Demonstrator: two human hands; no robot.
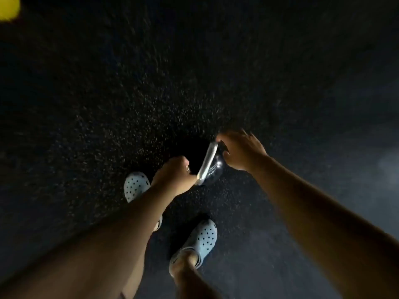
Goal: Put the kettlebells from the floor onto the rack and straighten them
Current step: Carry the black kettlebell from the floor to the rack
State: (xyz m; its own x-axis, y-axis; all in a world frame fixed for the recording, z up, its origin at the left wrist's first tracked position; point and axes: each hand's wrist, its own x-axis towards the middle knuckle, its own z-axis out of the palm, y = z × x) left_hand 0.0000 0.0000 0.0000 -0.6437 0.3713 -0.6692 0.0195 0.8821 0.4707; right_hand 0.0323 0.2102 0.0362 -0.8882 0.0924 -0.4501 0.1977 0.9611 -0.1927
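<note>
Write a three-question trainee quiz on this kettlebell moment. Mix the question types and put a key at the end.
1. True or false: the rack is visible in this view.
2. Multiple choice: where is the left hand on the kettlebell? A) closed on the lower end of its shiny handle B) flat on the floor C) on a shoe
3. Short answer: what sits at the top left corner of the view?

Key
1. False. Only the dark speckled floor shows.
2. A. The right hand is at the handle's upper end, fingers partly spread.
3. A blurred yellow object; what it is cannot be told.
</note>
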